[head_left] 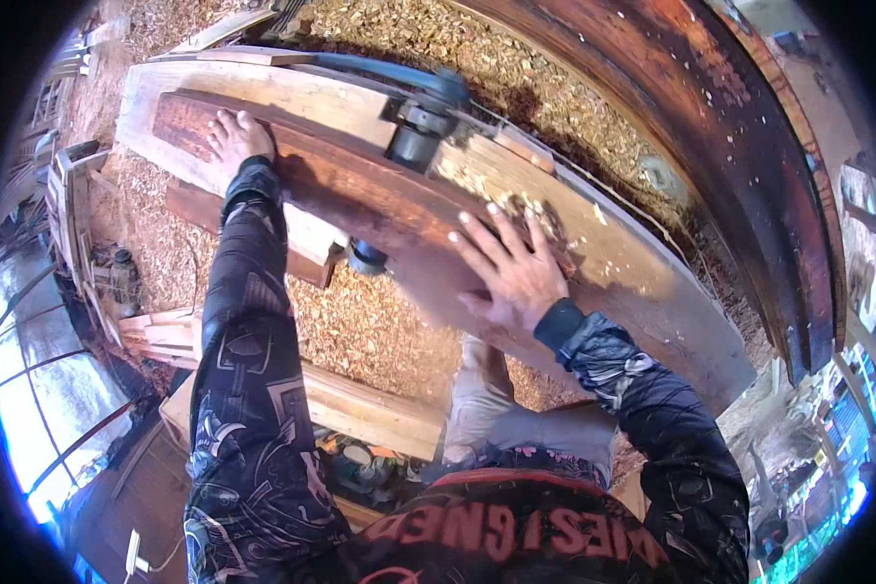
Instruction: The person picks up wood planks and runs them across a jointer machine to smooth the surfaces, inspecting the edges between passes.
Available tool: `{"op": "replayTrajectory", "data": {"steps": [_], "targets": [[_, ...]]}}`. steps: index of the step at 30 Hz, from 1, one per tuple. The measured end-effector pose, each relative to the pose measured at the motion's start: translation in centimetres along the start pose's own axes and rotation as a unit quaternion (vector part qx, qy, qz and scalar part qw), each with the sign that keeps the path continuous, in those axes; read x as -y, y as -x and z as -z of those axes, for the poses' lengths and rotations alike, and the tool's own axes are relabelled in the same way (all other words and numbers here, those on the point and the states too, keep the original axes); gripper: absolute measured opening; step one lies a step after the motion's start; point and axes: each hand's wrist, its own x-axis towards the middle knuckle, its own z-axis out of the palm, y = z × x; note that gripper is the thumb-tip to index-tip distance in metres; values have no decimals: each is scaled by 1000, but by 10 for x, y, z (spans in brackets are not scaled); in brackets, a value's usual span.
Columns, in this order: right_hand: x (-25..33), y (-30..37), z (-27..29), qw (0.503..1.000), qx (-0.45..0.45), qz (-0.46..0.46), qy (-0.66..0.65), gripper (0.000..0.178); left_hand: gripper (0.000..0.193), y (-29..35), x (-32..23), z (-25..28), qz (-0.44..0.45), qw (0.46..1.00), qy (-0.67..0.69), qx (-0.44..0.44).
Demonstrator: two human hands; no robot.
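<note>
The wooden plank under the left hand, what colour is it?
The plank is reddish brown; it shows best in the head view.

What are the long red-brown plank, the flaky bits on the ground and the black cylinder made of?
The plank looks like wood, seemingly unvarnished, with reddish streaks. The flaky bits look like raw wood shavings: thin, tan. The cylinder is probably metal, smooth and slightly shiny.

From afar, I am seeing reddish-brown wood on the plank (360, 187), looking matt and smooth. The tabletop (642, 282) is showing pale wood, and the dark cylinder (417, 146) is giving back a metallic shine. Wood shavings (370, 331) are reading rough and flaky; the big timber (672, 88) is gleaming in patches. The sleeves (248, 321) are looking like matt cloth.
</note>
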Motion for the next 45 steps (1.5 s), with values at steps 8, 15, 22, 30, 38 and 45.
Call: {"op": "replayTrajectory", "data": {"steps": [8, 15, 22, 30, 38, 45], "targets": [[46, -150, -11, 998, -33, 6, 62, 81, 61, -134, 45, -47, -1, 1000, 8, -2], [64, -178, -14, 993, -117, 28, 8, 78, 82, -60, 79, -56, -71, 995, 61, -27], [81, -190, -7, 988, -146, 53, -1, 83, 83, 16, 23, 12, -13, 999, 50, 1], [88, -217, -10, 987, -151, 53, 12, 82, 83, -15, 32, 0, -9, 999, 43, -17], [104, -259, -17, 984, -168, 56, 12, 86, 84, -55, 53, -10, -7, 999, 32, -30], [131, -301, -13, 984, -162, 62, 27, 97, 89, -80, 88, 17, 4, 985, 167, -43]]}}
